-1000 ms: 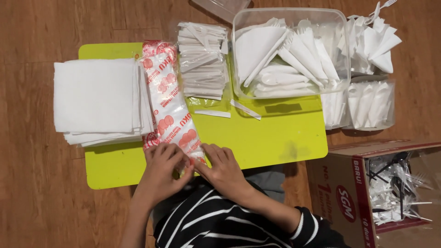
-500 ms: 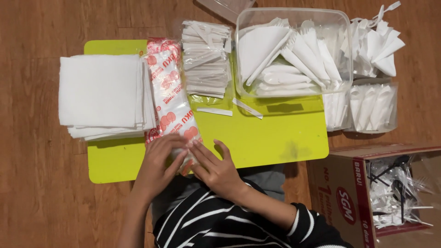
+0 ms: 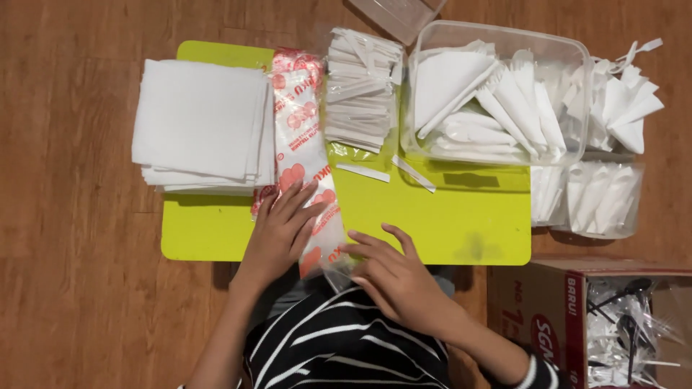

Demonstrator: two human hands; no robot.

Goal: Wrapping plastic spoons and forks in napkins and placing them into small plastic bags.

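A long clear plastic pack with red print (image 3: 303, 137) lies lengthwise on the lime-green table (image 3: 447, 223). My left hand (image 3: 282, 230) rests flat on its near part, fingers spread. At the table's front edge my right hand (image 3: 393, 277) touches the pack's near end with its fingers curled. A thick stack of white paper napkins (image 3: 198, 122) sits to the left of the pack. To its right lies a pile of small white wrapped sticks (image 3: 360, 90), with two loose ones (image 3: 364, 173) on the table.
A clear tub of folded white napkins (image 3: 497, 97) stands at the back right, with more folded napkins (image 3: 620, 101) and a clear bag of them (image 3: 595, 198) beyond. A red-and-brown carton of wrapped black cutlery (image 3: 613, 324) sits on the wooden floor at lower right.
Both hands have shifted on the near end of the printed pack: the left now lies flatter on it and the right has moved a little to the right. The camera view has drifted.
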